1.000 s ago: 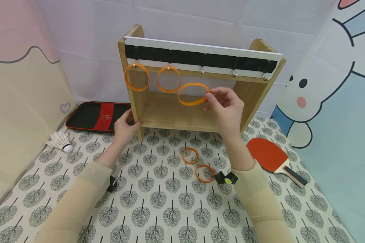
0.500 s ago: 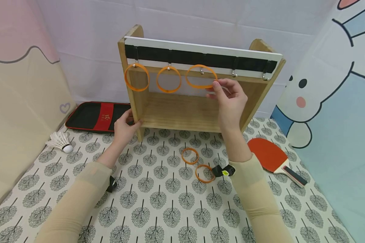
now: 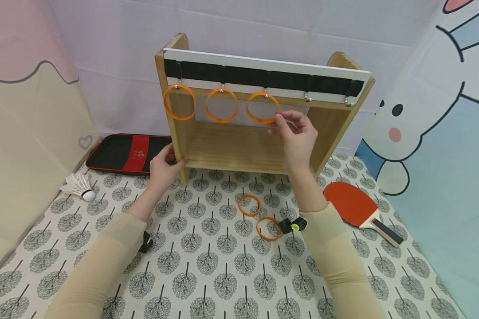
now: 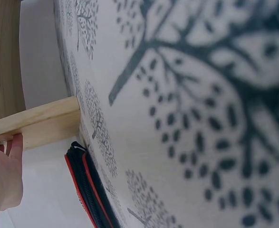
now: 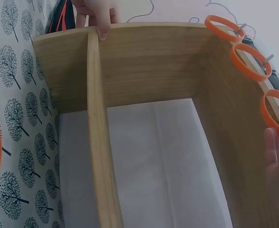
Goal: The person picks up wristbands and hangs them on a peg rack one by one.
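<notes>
A small wooden shelf [image 3: 239,144] stands on the table, with a row of metal hooks along its top rail. My left hand [image 3: 162,167] grips its left side panel, thumb in front. Near the rail, my right hand [image 3: 298,139] pinches the lower right edge of an orange ring [image 3: 259,119], whose top is at the third hook. In the right wrist view this ring [image 5: 265,114] appears looped over the hook. Another orange ring [image 3: 180,118] hangs from the first hook, and a similar ring [image 3: 221,120] from the second. The two right-hand hooks [image 3: 307,97] hold nothing.
Two smaller-looking orange rings [image 3: 250,215] lie on the patterned tablecloth [image 3: 207,283] below the shelf. At the left are a shuttlecock [image 3: 79,187] and a black-and-red zip case [image 3: 117,153], partly behind the shelf. A red table tennis bat [image 3: 351,204] lies at the right.
My right hand has raised the ring to the third hook, then lowered it slightly so its top meets the hook. The left hand has stayed on the shelf's side.
</notes>
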Tool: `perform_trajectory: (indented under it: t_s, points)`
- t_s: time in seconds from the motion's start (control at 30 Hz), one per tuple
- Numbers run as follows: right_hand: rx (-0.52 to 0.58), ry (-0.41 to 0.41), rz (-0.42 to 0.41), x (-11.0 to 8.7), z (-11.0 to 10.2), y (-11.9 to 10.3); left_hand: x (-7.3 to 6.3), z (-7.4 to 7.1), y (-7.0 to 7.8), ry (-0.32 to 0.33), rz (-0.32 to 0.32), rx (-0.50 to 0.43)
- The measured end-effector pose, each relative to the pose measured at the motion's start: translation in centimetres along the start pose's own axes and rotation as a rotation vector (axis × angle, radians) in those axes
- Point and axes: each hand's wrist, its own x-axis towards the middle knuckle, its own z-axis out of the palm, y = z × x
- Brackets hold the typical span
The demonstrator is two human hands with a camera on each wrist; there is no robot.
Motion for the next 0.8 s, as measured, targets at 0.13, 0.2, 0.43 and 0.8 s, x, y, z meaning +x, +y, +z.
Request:
perform_trajectory:
  t_s: [0.13,0.2,0.43,0.8]
  points:
    - [-0.078,-0.022,-0.018,0.0,-0.3,-0.1,0.0,0.0,0.0,-0.002,-0.006,0.000]
    - [-0.136,-0.039,-0.033,0.0,-0.6,-0.3,0.1,0.0,0.0,-0.001,-0.006,0.001]
    - [-0.295,-0.120,0.015,-1.5,-1.5,-2.0,0.1,0.1,-0.1,0.006,0.008,0.010]
    - [-0.698,-0.437,0.127,-3.8,-6.0,0.3,0.0,0.0,0.2,0.002,0.006,0.007]
